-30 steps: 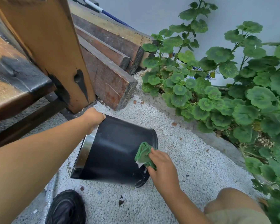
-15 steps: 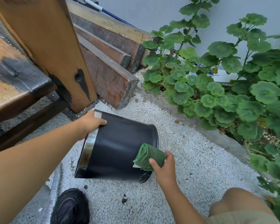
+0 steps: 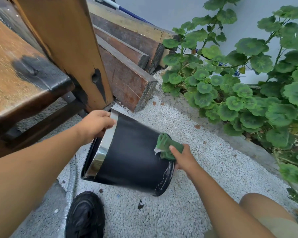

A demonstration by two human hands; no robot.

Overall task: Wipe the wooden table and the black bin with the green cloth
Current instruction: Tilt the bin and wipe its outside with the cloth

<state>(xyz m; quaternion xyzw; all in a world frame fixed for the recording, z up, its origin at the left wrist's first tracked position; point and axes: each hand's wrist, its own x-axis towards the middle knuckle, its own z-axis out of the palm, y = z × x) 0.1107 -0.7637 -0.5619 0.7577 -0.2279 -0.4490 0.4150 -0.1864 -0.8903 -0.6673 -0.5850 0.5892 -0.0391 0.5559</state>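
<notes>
Between the left hand [image 3: 95, 124] and the right hand [image 3: 184, 160] the bin [image 3: 132, 157] is black, with a silver band [image 3: 108, 140] at its rim. The cloth [image 3: 169, 145] in the right hand is dark green. Left of the left hand, the table [image 3: 10, 66] is orange-brown with a black patch. The gravel [image 3: 205, 152] below both hands is whitish grey. The leaves [image 3: 248, 100] beyond the right hand are green with darker rings.

The left hand [image 3: 95, 124] grips the tilted black bin's [image 3: 131, 160] shiny rim; the right hand [image 3: 184, 158] presses the green cloth [image 3: 167, 146] against its side near the base.
</notes>
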